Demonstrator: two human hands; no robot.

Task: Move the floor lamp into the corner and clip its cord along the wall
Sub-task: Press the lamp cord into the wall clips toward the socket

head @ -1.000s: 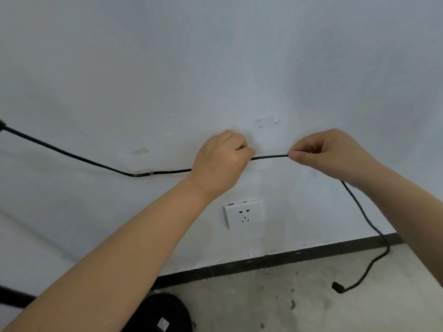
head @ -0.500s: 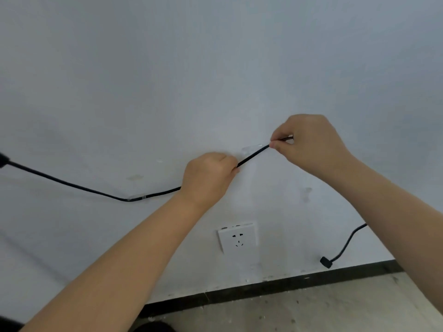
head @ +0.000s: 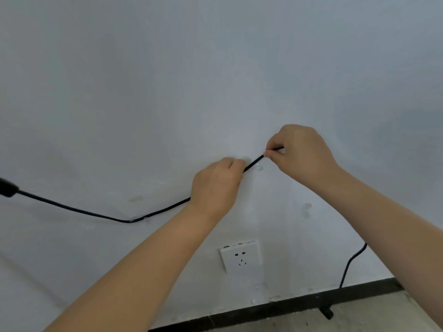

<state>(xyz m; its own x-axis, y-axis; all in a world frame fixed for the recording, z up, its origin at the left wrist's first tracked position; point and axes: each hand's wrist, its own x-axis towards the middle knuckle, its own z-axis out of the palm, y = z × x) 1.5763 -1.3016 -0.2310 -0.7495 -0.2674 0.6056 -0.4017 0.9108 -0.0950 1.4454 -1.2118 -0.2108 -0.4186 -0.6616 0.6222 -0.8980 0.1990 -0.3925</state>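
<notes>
A thin black lamp cord [head: 72, 208] runs along the white wall from the left edge, dips through a small clear clip [head: 137, 219], then rises into my left hand [head: 215, 185]. My left hand is shut on the cord. A short taut stretch [head: 253, 163] climbs to my right hand [head: 299, 155], which pinches the cord against the wall beside a second clear clip [head: 259, 167]. Behind my right forearm the cord hangs down [head: 347, 267] to its plug end [head: 327, 313] on the floor. The lamp itself is out of view.
A white wall socket [head: 241, 256] sits below my hands. A black baseboard [head: 275, 307] runs along the wall's foot above the pale, speckled floor [head: 359, 317]. A thicker black piece on the cord [head: 7, 187] shows at the far left edge.
Both hands have lifted the cord from level to slanting up to the right, at the second clip. The loose end has dropped back to the floor. The view tilted up.
</notes>
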